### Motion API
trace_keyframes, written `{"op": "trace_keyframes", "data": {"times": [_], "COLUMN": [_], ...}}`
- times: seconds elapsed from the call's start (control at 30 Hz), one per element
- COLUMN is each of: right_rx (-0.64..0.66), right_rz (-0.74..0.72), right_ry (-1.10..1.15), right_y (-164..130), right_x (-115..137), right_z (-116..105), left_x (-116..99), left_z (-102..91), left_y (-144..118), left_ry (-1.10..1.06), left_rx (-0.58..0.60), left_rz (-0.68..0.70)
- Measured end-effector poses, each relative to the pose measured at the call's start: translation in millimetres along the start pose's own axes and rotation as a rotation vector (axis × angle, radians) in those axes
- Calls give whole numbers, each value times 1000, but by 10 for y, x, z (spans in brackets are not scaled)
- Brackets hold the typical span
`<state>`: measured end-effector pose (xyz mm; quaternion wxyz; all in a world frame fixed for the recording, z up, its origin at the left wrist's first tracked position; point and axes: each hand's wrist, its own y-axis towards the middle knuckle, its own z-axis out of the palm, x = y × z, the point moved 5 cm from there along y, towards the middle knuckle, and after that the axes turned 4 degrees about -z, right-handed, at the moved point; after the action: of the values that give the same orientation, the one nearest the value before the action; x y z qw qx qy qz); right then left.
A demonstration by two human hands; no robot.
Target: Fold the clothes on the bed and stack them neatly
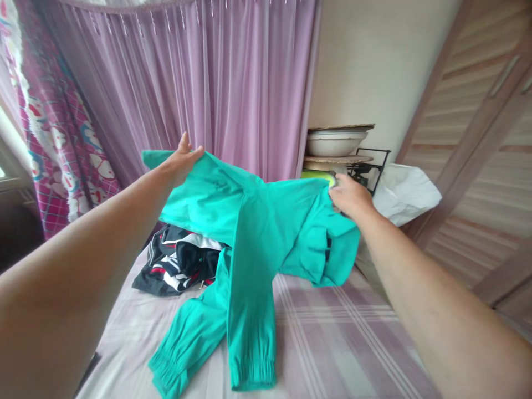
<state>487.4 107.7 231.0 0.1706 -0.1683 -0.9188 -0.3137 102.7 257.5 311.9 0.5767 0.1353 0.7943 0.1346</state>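
Observation:
I hold a teal green garment (253, 233) stretched out in the air above a bed. My left hand (182, 160) grips its upper left edge, and my right hand (349, 197) grips its upper right edge. Two long cuffed parts hang down from the middle, and their ends rest on the bedsheet (332, 332). Behind the garment lies a black, white and red piece of clothing (178, 266), crumpled on the bed.
A purple curtain (208, 83) hangs behind the bed, with a patterned pink cloth (54, 127) at the left. At the back right stand stacked basins (336, 141), a white bag (405, 191) and a wooden wardrobe (482, 166).

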Motion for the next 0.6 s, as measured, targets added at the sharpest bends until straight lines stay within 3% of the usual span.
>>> {"op": "trace_keyframes", "data": {"times": [0.07, 0.13, 0.23, 0.3, 0.37, 0.5, 0.6], "right_rx": [-99, -2, 301, 424, 531, 697, 693], "right_rz": [-5, -100, -202, -291, -316, -309, -365], "right_ry": [82, 180, 223, 248, 272, 132, 21], "right_y": [66, -181, -970, -1577, -2112, -2773, -2852], "right_x": [-44, -11, 69, 155, 236, 393, 512], "right_z": [89, 379, 971, 1271, 1485, 1744, 1832], "left_x": [103, 482, 1303, 1775, 2110, 2405, 2443], "left_z": [166, 208, 49, -87, -130, 44, 258], "left_y": [-30, -204, -623, -987, -1405, -2228, -2579], "left_ry": [15, 52, 170, 259, 302, 503, 744], "left_rx": [91, 155, 104, 80, 161, 395, 507], "left_rz": [61, 41, -112, -167, -186, -155, -142]}}
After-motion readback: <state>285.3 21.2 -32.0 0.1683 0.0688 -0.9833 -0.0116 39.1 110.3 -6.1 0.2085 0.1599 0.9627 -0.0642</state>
